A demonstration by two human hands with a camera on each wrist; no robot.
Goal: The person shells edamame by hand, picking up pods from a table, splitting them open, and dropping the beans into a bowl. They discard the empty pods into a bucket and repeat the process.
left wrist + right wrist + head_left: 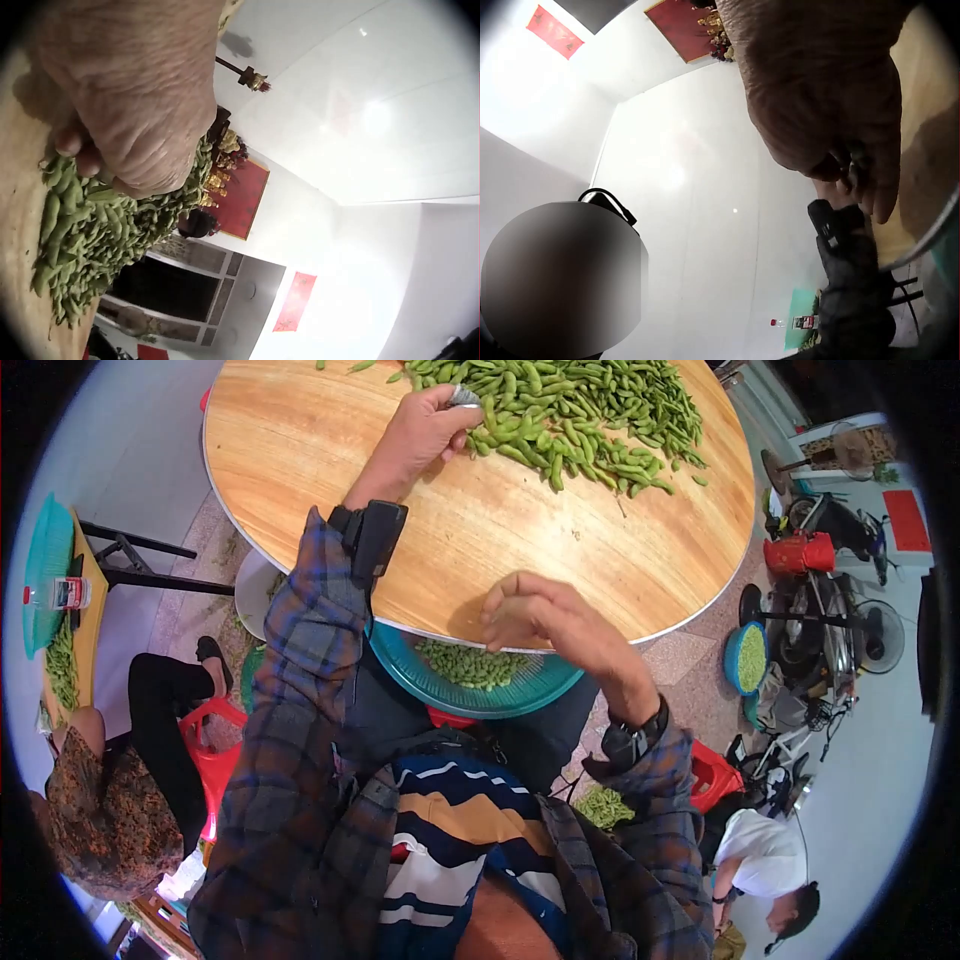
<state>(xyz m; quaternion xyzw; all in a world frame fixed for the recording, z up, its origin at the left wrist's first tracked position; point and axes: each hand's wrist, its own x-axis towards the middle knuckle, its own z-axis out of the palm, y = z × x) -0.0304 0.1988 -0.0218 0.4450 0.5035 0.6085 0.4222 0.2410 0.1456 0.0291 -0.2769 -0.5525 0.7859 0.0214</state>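
Green soybean pods (560, 410) lie heaped across the far part of a round wooden table (300, 450). At the pile's near left edge, my left hand (420, 435) touches the pods with bent fingers; a grey wrap (465, 398) covers one of its digits. I cannot tell whether a pod is pinched there. My right hand (545, 615) hovers by the table's near rim with loosely bent fingers, and its fingertips are in shadow in the right wrist view. Below the rim, a teal basin (400, 665) on my lap holds shelled green beans (470, 663).
To the left, a person (120, 800) sits near a red stool (212, 745) and a side table with pods. On the right are a blue basin of beans (750, 658), motorbikes, a fan (880, 635) and a person in white (765, 850). More pods (605, 807) lie behind my right arm.
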